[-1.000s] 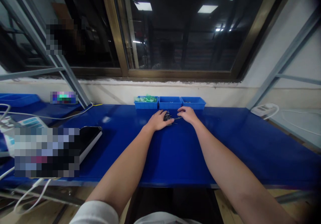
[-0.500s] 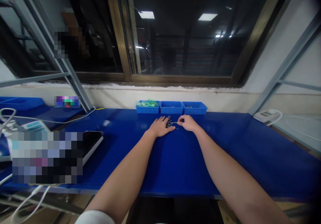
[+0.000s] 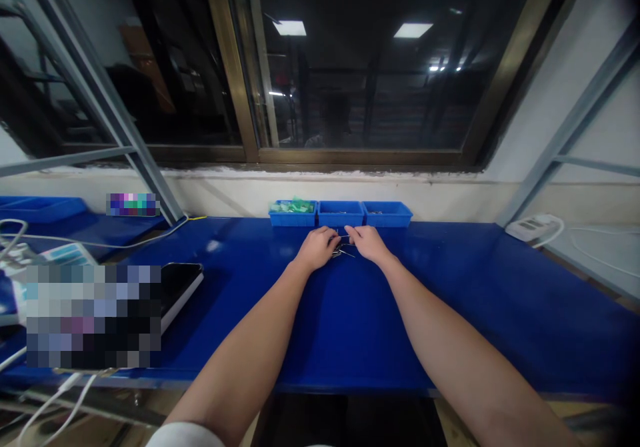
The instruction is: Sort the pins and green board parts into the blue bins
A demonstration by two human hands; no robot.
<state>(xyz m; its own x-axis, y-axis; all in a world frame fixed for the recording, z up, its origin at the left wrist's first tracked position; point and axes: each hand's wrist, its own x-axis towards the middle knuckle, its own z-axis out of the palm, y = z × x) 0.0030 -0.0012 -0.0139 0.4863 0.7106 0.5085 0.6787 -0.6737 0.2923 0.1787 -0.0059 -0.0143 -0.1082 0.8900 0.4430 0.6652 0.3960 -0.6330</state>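
Note:
Over the far middle of the blue table point(image 3: 330, 327), my left hand point(image 3: 318, 247) is closed, fingers curled and thumb toward the right; what they grip, if anything, is too small to make out. Just to its right, my right hand point(image 3: 367, 241) pinches a thin metal piece point(image 3: 345, 235) that spans the gap between both hands. Below the fingertips, several small thin metal parts point(image 3: 344, 252) lie on the table, partly covered by my left hand. Their exact kind cannot be told.
Behind my hands stand three blue bins: the left bin point(image 3: 293, 218) holds green and clear packets, the middle bin point(image 3: 341, 217) and right bin point(image 3: 387, 217) small parts. A dark, flat device point(image 3: 183, 283) lies left. A white power strip point(image 3: 533, 228) sits at the right.
My left hand has gone from lying spread over the small metal parts to curled fingers. My right hand has shifted slightly left and up, closer to it, still pinching a thin piece.

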